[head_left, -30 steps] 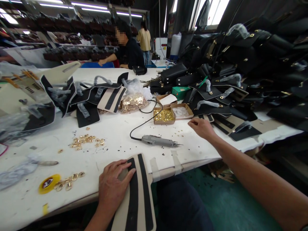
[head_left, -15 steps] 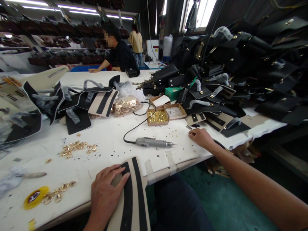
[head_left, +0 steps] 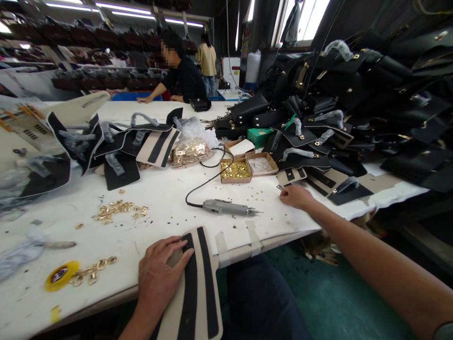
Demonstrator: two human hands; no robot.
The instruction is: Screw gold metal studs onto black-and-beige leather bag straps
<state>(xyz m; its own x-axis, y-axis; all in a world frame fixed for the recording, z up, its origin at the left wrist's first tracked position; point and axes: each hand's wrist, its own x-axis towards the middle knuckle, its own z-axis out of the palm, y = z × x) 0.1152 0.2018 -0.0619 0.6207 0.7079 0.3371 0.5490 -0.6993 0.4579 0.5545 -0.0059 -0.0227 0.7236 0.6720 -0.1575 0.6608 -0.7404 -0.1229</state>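
Observation:
My left hand (head_left: 161,271) grips a beige bag panel (head_left: 200,283) with two black strips, its thumb and fingers closing on the nearer strip. The panel overhangs the table's front edge, above my lap. Farther off, my right hand (head_left: 296,196) rests low on the tabletop with its fingers curled together. A small flat grey piece (head_left: 279,187) shows at its fingertips; whether it is pinched or only touched is hidden. Between the hands lies a grey electric screwdriver (head_left: 230,208), its bit pointing right, with nobody holding it.
An open box of gold-coloured studs (head_left: 235,171) stands beyond the screwdriver. Loose gold clasps (head_left: 118,210) and a yellow tape roll (head_left: 62,275) lie left. Black bags (head_left: 354,94) pile up at the right, bag pieces (head_left: 122,170) at the left. A co-worker (head_left: 184,75) sits across the table.
The view has shifted slightly, moving the scene a little to the right. My right hand's fingers look more tucked in at the same spot. My left hand stays on the bag panel.

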